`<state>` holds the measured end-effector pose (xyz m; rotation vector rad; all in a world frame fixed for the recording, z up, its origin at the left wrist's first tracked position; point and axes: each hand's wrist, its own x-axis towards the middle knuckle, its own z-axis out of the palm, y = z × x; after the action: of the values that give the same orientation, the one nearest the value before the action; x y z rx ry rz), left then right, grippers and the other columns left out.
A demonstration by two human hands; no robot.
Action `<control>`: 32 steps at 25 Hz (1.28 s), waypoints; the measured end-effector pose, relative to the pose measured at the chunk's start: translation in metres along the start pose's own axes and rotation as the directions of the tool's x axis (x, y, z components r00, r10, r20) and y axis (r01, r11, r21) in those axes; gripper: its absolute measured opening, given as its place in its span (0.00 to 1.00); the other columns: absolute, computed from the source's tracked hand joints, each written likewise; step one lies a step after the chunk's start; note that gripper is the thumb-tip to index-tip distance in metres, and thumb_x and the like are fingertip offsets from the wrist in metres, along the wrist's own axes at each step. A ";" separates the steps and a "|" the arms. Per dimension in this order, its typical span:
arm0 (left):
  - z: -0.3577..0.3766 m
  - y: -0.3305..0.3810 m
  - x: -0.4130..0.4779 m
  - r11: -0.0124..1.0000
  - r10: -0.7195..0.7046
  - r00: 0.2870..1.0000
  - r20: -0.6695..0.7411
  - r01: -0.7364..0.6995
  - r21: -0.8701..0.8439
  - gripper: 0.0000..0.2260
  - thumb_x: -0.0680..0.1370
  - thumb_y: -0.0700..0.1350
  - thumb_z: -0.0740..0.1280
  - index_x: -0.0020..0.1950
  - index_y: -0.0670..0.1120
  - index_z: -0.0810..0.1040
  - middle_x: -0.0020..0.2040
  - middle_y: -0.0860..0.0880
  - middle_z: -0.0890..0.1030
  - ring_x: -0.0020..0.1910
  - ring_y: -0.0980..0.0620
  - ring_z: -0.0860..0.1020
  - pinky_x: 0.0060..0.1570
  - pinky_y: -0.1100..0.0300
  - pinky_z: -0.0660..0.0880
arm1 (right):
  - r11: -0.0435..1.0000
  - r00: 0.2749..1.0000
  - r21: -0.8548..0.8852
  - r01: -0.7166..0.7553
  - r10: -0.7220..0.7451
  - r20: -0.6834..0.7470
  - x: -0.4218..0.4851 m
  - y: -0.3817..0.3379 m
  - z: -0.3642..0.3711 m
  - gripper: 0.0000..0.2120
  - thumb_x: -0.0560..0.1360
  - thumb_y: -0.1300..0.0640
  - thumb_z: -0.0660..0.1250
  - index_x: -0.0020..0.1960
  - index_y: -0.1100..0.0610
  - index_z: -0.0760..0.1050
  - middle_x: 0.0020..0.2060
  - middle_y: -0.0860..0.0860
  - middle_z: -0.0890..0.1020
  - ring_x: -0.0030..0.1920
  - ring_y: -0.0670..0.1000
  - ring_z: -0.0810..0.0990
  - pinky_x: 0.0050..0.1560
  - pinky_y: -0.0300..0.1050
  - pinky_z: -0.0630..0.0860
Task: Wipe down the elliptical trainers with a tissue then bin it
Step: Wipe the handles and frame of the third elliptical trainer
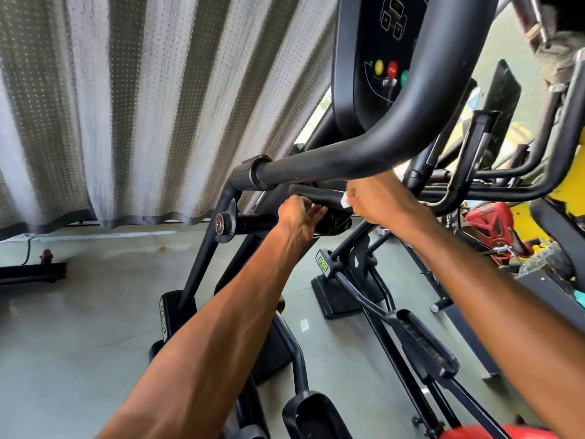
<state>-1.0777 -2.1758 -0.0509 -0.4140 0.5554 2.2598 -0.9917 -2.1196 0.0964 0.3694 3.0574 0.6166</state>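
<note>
Where the tissue (346,201) is: it is being pinched as a small white wad at the fingertips of the right grip (376,201) and pressed onto the short handlebar (316,194) of the near elliptical trainer (202,248), just below the big curved handlebar (364,153).
Right grip: closing on the tissue, fingers curling round the wad, probably so that the paper is working as one firm pad while rubbing along the bar.
Left grip: lying open at 9 o'clock of the right one, fingers fairly straight and reaching under the same bar toward the black hub (332,221); whether it is touching is not showing. It is likely steadying the machine so that the bar is not swinging.
Step in hand: wiping seems to be under way on the inner bar; binning is not yet done, and no bin is showing.
Console (357,74): hanging at 1 o'clock, carrying yellow, red and green buttons; the red button (392,68) seems to be reading STOP, the rest being too small.
Base label (323,263): a yellow-green logo is running vertically at 6 o'clock of the hands, blurred past reading.
Further trainer (474,194): black bars are crowding in at 3 o'clock, waiting for the same wipe, judging by the task.
Backdrop: a dotted curtain (126,106) is hanging at 10 o'clock above the grey floor (79,312).
</note>
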 end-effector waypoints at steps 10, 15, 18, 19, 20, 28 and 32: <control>-0.016 0.027 0.004 0.904 0.018 0.998 0.068 -0.046 0.426 0.10 0.81 0.47 0.60 0.47 0.46 0.78 0.36 0.49 0.80 0.37 0.49 0.78 0.38 0.58 0.75 | 0.961 0.986 0.267 -0.074 0.111 -0.125 0.039 -0.058 0.064 0.09 0.80 0.63 0.60 0.52 0.62 0.79 0.52 0.65 0.81 0.54 0.65 0.79 0.50 0.55 0.73; -0.014 0.033 -0.002 0.799 0.094 0.984 0.152 -0.166 0.578 0.11 0.86 0.50 0.57 0.54 0.48 0.77 0.42 0.51 0.82 0.40 0.56 0.80 0.36 0.63 0.80 | 0.958 0.950 0.286 0.033 0.059 -0.306 0.027 -0.068 0.102 0.10 0.78 0.66 0.65 0.58 0.65 0.79 0.56 0.61 0.81 0.58 0.62 0.78 0.57 0.52 0.76; -0.009 0.028 0.005 0.405 0.233 0.934 0.271 -0.347 0.846 0.09 0.82 0.45 0.62 0.60 0.46 0.76 0.55 0.45 0.80 0.54 0.47 0.78 0.57 0.54 0.76 | 0.896 0.614 0.441 0.054 0.319 -0.722 -0.023 -0.049 0.133 0.06 0.75 0.68 0.71 0.50 0.62 0.84 0.50 0.54 0.85 0.52 0.55 0.82 0.56 0.47 0.79; -0.004 0.028 0.004 0.287 0.263 0.910 0.320 -0.390 0.875 0.07 0.81 0.43 0.63 0.58 0.45 0.76 0.54 0.44 0.79 0.53 0.46 0.77 0.55 0.55 0.75 | 0.779 0.478 0.625 0.052 0.530 -0.700 -0.038 -0.052 0.142 0.05 0.77 0.66 0.71 0.50 0.61 0.84 0.50 0.52 0.85 0.51 0.53 0.83 0.56 0.44 0.79; 0.003 0.027 0.001 0.223 0.253 0.897 0.362 -0.419 0.880 0.06 0.81 0.41 0.63 0.57 0.46 0.76 0.52 0.45 0.78 0.51 0.48 0.76 0.52 0.58 0.73 | 0.581 0.337 0.808 0.092 0.746 -0.575 -0.050 -0.057 0.146 0.04 0.78 0.64 0.71 0.50 0.61 0.84 0.49 0.52 0.86 0.50 0.51 0.84 0.55 0.43 0.78; 0.033 0.019 -0.010 -0.160 0.263 0.806 0.530 -0.505 0.848 0.23 0.75 0.25 0.58 0.62 0.40 0.83 0.54 0.48 0.83 0.57 0.50 0.81 0.55 0.68 0.76 | -0.636 0.335 0.584 0.504 0.767 0.547 0.024 -0.087 0.133 0.08 0.78 0.64 0.70 0.57 0.62 0.82 0.43 0.47 0.85 0.46 0.48 0.83 0.51 0.44 0.82; 0.033 0.022 -0.001 -0.240 0.276 0.790 0.548 -0.495 0.835 0.17 0.75 0.32 0.65 0.60 0.43 0.84 0.54 0.46 0.86 0.57 0.47 0.83 0.60 0.53 0.79 | -0.771 0.504 0.377 0.514 0.626 0.595 0.052 -0.099 0.143 0.09 0.76 0.67 0.67 0.44 0.59 0.85 0.37 0.51 0.87 0.41 0.50 0.86 0.51 0.52 0.83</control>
<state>-1.0970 -2.1732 -0.0168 0.9242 2.3645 1.5370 -1.0583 -2.1416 -0.0715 -0.7452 -0.4833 1.9070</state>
